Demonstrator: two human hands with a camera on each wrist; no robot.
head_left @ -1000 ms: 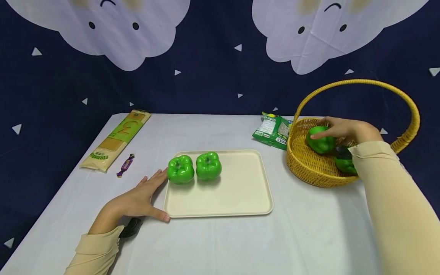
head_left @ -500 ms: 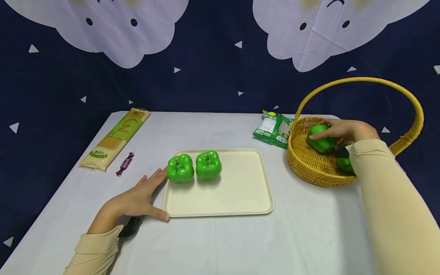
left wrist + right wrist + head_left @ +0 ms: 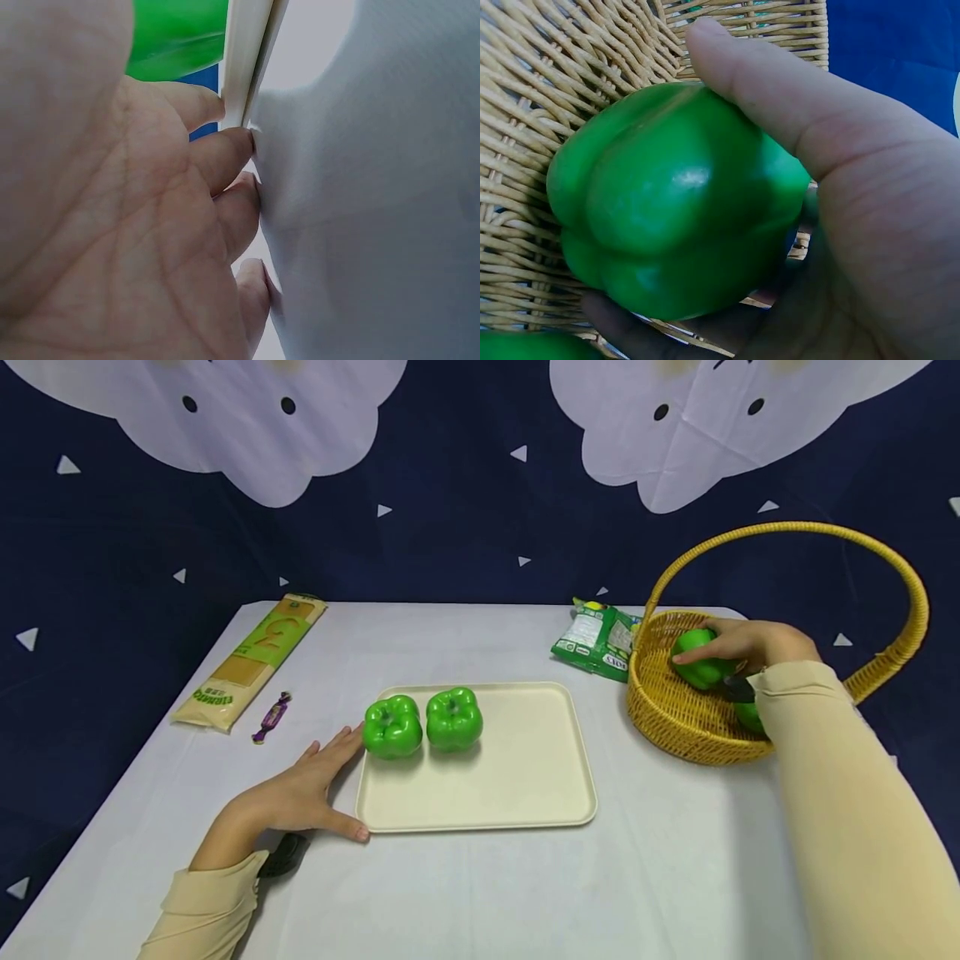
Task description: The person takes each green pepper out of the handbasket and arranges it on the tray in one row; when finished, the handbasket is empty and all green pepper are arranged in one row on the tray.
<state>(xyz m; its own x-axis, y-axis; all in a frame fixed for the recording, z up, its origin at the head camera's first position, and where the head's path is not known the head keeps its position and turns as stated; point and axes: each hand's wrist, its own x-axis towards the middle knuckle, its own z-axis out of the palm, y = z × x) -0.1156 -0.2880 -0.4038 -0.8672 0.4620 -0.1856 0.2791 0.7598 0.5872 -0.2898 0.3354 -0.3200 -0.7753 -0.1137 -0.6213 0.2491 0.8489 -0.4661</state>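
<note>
Inside the wicker basket [image 3: 675, 731] on the right, my right hand [image 3: 757, 645] grips a green bell pepper [image 3: 697, 664]. In the right wrist view the thumb lies along one side of this pepper [image 3: 667, 202] and fingers curl under the other. Another green pepper [image 3: 748, 718] lies in the basket, partly hidden by my sleeve. My left hand [image 3: 303, 793] rests spread at the left edge of the cream tray [image 3: 525, 777], fingers and thumb extended. Two green bell peppers, a left one [image 3: 392, 727] and a right one [image 3: 454, 720], sit side by side on the tray's upper left.
A noodle packet [image 3: 251, 664] and a purple wrapped candy [image 3: 272, 718] lie on the left of the white table [image 3: 465, 893]. A green snack bag [image 3: 596, 639] lies against the basket's left side. The tall basket handle [image 3: 795, 527] arches over my right hand.
The right hand stays on the pepper in the basket, with only a slight shift toward the left. The left hand, tray and its peppers keep their places; the head view tilts slightly.
</note>
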